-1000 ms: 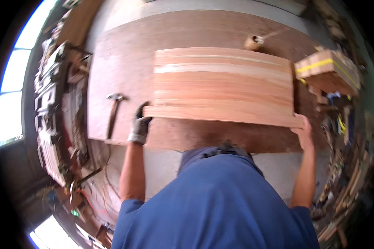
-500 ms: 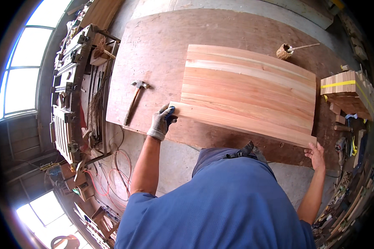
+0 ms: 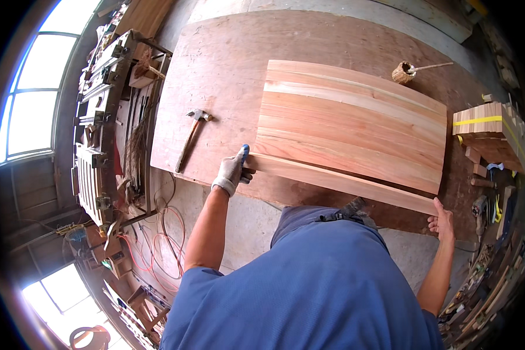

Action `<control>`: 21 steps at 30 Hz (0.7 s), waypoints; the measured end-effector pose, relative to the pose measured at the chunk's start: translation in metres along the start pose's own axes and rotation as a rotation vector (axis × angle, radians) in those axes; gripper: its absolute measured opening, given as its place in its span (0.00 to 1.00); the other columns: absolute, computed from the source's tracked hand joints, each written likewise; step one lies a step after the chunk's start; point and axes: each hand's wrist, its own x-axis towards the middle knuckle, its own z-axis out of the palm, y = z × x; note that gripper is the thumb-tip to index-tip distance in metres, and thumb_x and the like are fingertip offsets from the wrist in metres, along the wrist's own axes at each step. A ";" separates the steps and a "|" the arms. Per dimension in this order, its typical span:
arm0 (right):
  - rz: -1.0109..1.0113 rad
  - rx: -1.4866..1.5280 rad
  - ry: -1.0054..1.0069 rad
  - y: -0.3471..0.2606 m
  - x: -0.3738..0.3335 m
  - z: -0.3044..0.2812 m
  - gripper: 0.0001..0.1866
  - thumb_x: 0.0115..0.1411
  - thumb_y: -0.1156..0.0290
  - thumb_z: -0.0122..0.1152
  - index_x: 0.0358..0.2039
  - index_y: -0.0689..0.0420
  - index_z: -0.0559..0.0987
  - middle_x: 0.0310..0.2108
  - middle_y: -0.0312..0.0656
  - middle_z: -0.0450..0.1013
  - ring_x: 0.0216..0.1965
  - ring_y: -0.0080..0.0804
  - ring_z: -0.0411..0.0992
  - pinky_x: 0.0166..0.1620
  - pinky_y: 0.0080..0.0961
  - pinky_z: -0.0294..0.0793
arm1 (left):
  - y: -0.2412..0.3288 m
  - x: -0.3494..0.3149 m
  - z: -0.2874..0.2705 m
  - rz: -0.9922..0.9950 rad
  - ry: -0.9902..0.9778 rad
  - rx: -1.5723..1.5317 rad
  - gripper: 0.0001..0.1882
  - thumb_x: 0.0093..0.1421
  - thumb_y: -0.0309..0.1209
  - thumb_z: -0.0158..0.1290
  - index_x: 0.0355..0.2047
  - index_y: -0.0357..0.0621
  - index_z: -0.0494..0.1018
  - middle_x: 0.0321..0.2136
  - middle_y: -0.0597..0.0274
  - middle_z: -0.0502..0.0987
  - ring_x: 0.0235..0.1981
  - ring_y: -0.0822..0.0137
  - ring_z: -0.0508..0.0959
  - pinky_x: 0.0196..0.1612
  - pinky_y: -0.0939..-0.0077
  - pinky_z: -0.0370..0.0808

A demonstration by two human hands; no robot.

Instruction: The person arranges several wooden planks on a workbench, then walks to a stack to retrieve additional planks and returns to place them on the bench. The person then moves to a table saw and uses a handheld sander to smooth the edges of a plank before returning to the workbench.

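A long, narrow wooden strip point(image 3: 344, 185) is held by its two ends between my hands, on the near side of a wide panel of pale and reddish boards point(image 3: 356, 125). My left hand point(image 3: 232, 174), in a grey glove with blue on the thumb, grips the strip's left end. Its right end is in my bare right hand point(image 3: 443, 220), thumb on top and fingers curled beneath. A dark gap separates strip and panel, wider toward the right. Left of the panel lies a claw hammer point(image 3: 191, 139) with a wooden handle.
The panel rests on a large brown work table point(image 3: 216, 64). Beyond it stands a small pot point(image 3: 401, 74) with a stick in it. Wood blocks bound by yellow strap point(image 3: 481, 127) sit at right, near a power drill point(image 3: 480, 209). A clamp rack point(image 3: 96, 125) and red hose point(image 3: 151, 256) are at left.
The strip has come away from the panel's near edge toward me, and a dark gap has opened between them. Both hands have kept hold of its ends.
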 end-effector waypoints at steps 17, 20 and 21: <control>-0.689 0.288 0.171 0.078 0.064 0.041 0.35 0.46 0.87 0.69 0.58 0.63 0.70 0.52 0.42 0.75 0.52 0.29 0.75 0.54 0.29 0.76 | -0.071 0.034 0.015 0.623 0.234 0.263 0.31 0.51 0.19 0.57 0.58 0.34 0.73 0.42 0.64 0.79 0.40 0.73 0.77 0.47 0.78 0.77; -0.639 0.249 0.183 0.085 0.075 0.048 0.32 0.47 0.85 0.68 0.56 0.64 0.73 0.49 0.43 0.78 0.49 0.30 0.77 0.52 0.30 0.78 | -0.080 0.043 0.022 0.474 0.126 0.195 0.34 0.53 0.18 0.59 0.63 0.33 0.67 0.43 0.62 0.79 0.42 0.72 0.78 0.48 0.77 0.77; -0.584 0.172 0.234 0.080 0.069 0.051 0.27 0.48 0.83 0.69 0.52 0.64 0.76 0.45 0.42 0.80 0.47 0.31 0.78 0.51 0.30 0.78 | -0.082 0.047 0.026 0.469 0.068 0.096 0.33 0.53 0.16 0.58 0.62 0.32 0.68 0.42 0.63 0.79 0.41 0.73 0.78 0.47 0.78 0.77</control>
